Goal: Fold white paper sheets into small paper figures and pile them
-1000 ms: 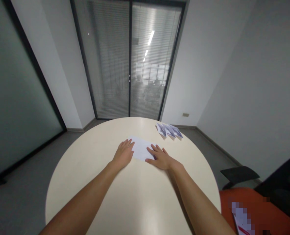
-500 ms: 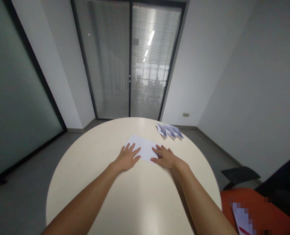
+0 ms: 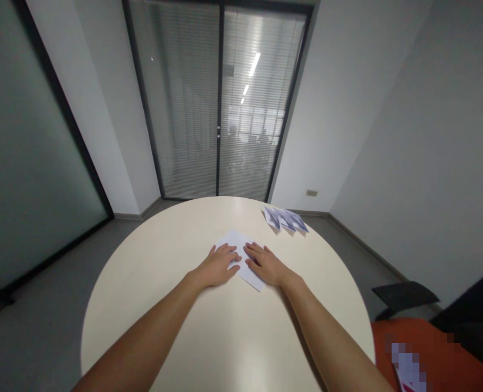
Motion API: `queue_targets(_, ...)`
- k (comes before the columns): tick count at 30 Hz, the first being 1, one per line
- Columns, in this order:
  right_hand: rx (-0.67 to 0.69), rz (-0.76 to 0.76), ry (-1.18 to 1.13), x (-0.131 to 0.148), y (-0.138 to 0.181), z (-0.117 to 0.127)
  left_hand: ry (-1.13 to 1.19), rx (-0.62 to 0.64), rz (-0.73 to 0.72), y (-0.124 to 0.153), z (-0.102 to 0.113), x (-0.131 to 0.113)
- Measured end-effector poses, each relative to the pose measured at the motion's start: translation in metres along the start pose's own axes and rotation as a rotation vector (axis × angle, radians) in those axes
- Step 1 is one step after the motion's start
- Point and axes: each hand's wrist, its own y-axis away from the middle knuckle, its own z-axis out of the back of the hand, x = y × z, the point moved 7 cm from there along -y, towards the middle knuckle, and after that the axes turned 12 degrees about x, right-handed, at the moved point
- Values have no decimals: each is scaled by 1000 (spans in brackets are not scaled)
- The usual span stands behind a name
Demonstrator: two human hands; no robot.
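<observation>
A white sheet of paper (image 3: 234, 236) lies flat on the round cream table (image 3: 152, 250), turned so that one corner points toward me. On its left part rests my left hand (image 3: 221, 264), palm down with the fingers stretched and apart. My right hand (image 3: 265, 263) lies flat over its right part, fingers extended and fairly close together. The fingertips of the two hands are a short gap apart. Both hands hide much of the sheet, so I cannot tell whether it is folded under them.
Several folded paper pieces (image 3: 285, 219) stand overlapping near the table's far right edge. An orange chair (image 3: 408, 332) with a black armrest (image 3: 405, 296) is close at the right, with a pixelated item on its seat. A glass door (image 3: 219, 98) with blinds lies beyond the table.
The paper has turned, bringing a corner toward me. My hands have come closer together, and the right hand's fingers are less spread. The camera view has shifted slightly.
</observation>
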Motion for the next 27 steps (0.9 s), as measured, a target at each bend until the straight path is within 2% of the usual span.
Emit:
queue_targets(3,-35,-27,-28,-8,-1,1,7,18,-41,1,1,-2)
queue_targets(6,-68,2,-55,-9,-2,2,18,48,-145,2,1,-7)
queue_targets(10,-54,48,-59,-3,-2,2,61,58,-286,3,2,-19)
queue_targets(13,-32,40,-46,-3,-3,3,86,33,-326,5,6,-27)
queue_targets(21,-44,-114,45,-19,-2,10,55,48,-272,7,1,-28)
queue_targets(27,-33,-42,77,-5,1,10,-32,40,-111,0,-10,-4)
